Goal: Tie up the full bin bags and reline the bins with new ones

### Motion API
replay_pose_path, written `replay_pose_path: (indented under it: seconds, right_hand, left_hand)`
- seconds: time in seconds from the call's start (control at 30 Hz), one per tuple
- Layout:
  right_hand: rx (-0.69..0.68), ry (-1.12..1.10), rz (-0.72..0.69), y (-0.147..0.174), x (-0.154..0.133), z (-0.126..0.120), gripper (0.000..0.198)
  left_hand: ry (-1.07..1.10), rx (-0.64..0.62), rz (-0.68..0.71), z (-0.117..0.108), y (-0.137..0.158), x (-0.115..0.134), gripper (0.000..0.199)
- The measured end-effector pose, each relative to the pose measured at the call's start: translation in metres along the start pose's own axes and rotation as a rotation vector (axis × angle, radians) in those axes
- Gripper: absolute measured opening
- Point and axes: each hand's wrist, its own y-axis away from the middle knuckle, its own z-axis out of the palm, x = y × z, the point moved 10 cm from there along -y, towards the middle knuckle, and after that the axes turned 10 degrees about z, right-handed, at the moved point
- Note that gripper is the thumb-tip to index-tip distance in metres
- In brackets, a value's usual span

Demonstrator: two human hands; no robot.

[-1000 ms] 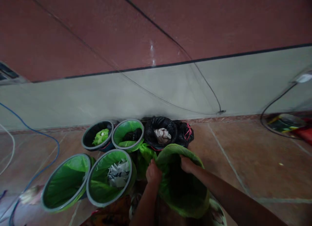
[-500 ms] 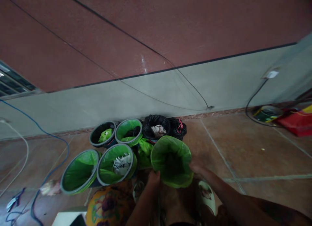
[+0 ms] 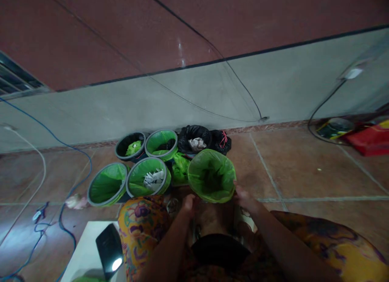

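Observation:
Between my feet stands a trash bin lined with a green bag [image 3: 212,176], its mouth facing up and the bag folded over its rim. My left hand [image 3: 189,203] is closed at the near left of the rim. On the right side, my right hand [image 3: 243,197] grips the bag's edge, fingers bent against it. The bin looks empty inside, though its bottom is dark. Just left of it lies a crumpled green plastic bag [image 3: 180,168]. Close by is a green-lined bin with white paper scraps [image 3: 154,179].
Other lined bins [image 3: 107,184] stand to the left, and black bags [image 3: 194,133] sit by the wall. A lit phone [image 3: 110,247] rests on a white surface [image 3: 83,243] at lower left. A blue cable [image 3: 56,136] crosses the floor. Red and yellow things [image 3: 369,140] lie far right.
My view has tilted down, so the bins appear higher and the lit phone shows more fully. Both hands stay at the green-lined bin's rim.

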Motion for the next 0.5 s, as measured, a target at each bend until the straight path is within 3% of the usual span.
replay_pose_path:
  seconds: [0.1, 0.27, 0.5]
  right_hand:
    - [0.020, -0.169, 0.150, 0.009, 0.021, -0.002, 0.018]
    - [-0.003, -0.229, 0.170, 0.009, 0.032, -0.005, 0.009]
    - [-0.032, -0.202, 0.055, -0.010, 0.032, -0.004, 0.016]
  left_hand:
    - [0.008, -0.038, -0.013, 0.008, -0.001, -0.017, 0.006]
    - [0.045, -0.077, 0.007, 0.019, -0.004, -0.022, 0.009]
    - [0.148, -0.038, 0.087, 0.013, -0.007, -0.010, 0.015]
